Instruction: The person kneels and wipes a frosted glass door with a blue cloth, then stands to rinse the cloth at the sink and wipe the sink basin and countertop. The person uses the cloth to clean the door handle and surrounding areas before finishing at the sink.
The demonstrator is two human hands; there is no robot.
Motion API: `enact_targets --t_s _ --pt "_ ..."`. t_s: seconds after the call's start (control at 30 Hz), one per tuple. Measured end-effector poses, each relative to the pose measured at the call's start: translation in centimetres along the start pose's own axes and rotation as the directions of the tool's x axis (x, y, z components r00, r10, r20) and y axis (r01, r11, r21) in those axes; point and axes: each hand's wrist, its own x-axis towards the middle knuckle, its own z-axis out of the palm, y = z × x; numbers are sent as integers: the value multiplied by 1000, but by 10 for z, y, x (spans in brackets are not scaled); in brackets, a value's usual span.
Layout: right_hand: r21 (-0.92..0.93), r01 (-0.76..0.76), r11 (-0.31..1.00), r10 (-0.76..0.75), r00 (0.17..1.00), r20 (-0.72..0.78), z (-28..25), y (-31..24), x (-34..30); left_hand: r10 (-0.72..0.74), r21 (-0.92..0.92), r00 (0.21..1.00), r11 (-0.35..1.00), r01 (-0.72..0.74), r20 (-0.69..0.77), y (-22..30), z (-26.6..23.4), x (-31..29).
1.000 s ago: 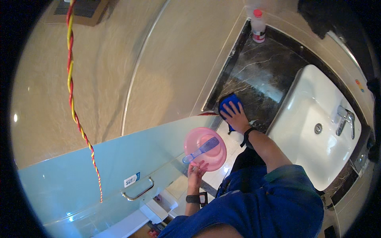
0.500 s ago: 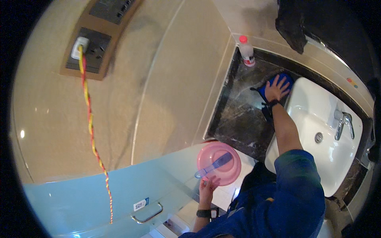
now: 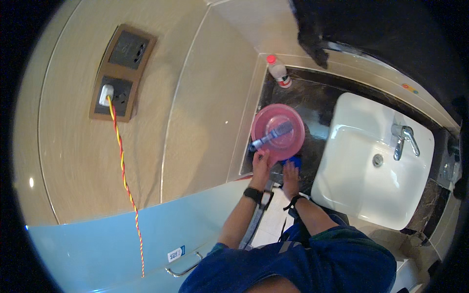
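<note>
My left hand [image 3: 262, 165] is closed on the near rim of a pink basin [image 3: 255, 131], which is over the dark stone counter. Across the basin lies a brush [image 3: 279, 131] with a pale blue handle, its end jutting past the left rim. Just right of my left hand, my right hand [image 3: 290, 178] is laid flat with its fingers stretched out on a blue cloth [image 3: 294, 161]. Part of that cloth is hidden under the hand and the basin.
A white sink [image 3: 349, 195] with a chrome faucet [image 3: 404, 139] is on the right. A clear bottle with a red cap [image 3: 279, 73] stands in the back corner. On the left wall, a red-and-yellow twisted cord [image 3: 122, 166] hangs from a wall socket [image 3: 116, 100].
The pink basin with the brush has come up from below the counter's front edge to over the counter. My right hand and the blue cloth have moved from beside the sink toward the front left.
</note>
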Motion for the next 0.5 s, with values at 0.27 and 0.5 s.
enact_targets --t_s 0.27,0.5 --pt "569 -27 822 -153 951 267 -57 -3 -32 7 132 1000 991 -8 9 -34 48 109" --pt "854 21 519 151 982 -116 -240 92 -33 -148 25 966 989 146 211 -32 45 126"
